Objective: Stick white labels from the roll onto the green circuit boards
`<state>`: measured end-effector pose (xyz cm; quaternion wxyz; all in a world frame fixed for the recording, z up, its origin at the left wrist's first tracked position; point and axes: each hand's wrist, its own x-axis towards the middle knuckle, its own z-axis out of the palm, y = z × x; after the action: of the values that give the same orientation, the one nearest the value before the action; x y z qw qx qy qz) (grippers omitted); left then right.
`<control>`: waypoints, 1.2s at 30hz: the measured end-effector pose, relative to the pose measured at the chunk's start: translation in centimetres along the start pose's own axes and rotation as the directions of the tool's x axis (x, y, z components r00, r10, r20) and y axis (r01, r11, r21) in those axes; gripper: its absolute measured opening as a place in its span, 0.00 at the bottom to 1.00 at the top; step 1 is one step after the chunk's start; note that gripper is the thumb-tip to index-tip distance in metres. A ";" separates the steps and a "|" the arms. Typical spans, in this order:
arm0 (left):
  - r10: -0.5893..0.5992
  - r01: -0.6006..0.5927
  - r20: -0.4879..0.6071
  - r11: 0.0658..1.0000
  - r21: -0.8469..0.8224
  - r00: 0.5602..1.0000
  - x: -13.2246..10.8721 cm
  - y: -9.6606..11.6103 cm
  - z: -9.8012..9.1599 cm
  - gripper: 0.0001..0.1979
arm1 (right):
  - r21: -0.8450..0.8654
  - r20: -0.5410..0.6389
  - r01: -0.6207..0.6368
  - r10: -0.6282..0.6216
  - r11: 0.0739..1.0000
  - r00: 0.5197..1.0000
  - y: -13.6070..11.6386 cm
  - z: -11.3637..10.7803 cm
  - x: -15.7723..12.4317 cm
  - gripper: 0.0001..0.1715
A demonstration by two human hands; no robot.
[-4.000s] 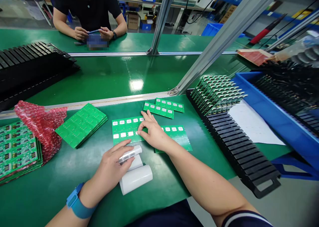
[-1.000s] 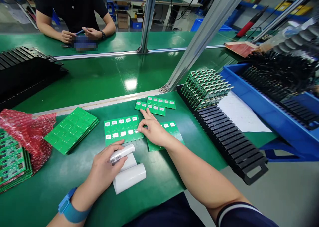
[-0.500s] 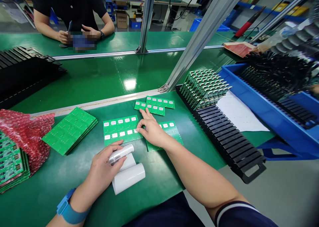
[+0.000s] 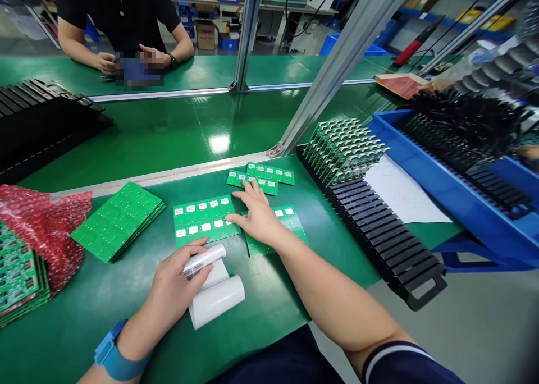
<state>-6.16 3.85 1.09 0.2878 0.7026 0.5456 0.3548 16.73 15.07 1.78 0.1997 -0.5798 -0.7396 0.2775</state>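
My left hand (image 4: 174, 286) is closed round the free end of a white label roll (image 4: 214, 300) that lies on the green mat. My right hand (image 4: 256, 218) lies flat with fingers spread, its thumb on the right edge of a green circuit board panel (image 4: 204, 220) carrying two rows of white labels. Under its palm lies a second labelled panel (image 4: 286, 227). Two narrower labelled board strips (image 4: 269, 176) rest just beyond the fingertips.
A stack of bare green boards (image 4: 118, 218) sits to the left, with red bubble wrap (image 4: 46, 227) over more boards. A black slotted rack (image 4: 379, 227) with upright boards stands right, beside a blue bin (image 4: 455, 199). Another person sits across the bench (image 4: 126, 24).
My right hand's fingers have flattened and spread from a pinch at the panel's edge. My left hand stays on the label roll.
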 end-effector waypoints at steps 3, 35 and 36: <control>-0.005 0.005 0.002 1.000 0.006 1.000 0.1 0.1 -0.1 0.06 | -0.037 -0.030 0.013 -0.014 0.999 0.999 -0.2 0.5 0.3 0.21; -0.242 0.237 -0.017 0.959 -0.153 0.970 1.1 0.5 -1.5 0.15 | 0.058 0.018 0.198 -0.199 0.978 0.980 4.6 -2.5 -10.6 0.47; -0.224 0.224 0.019 0.959 -0.171 0.974 0.9 1.0 -1.4 0.14 | 0.042 0.014 0.215 -0.216 0.976 0.976 4.3 -2.4 -10.5 0.46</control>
<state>-6.60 4.49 2.82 0.3857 0.6087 0.5890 0.3657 24.05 6.11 1.13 0.2333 -0.4894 -0.7941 0.2747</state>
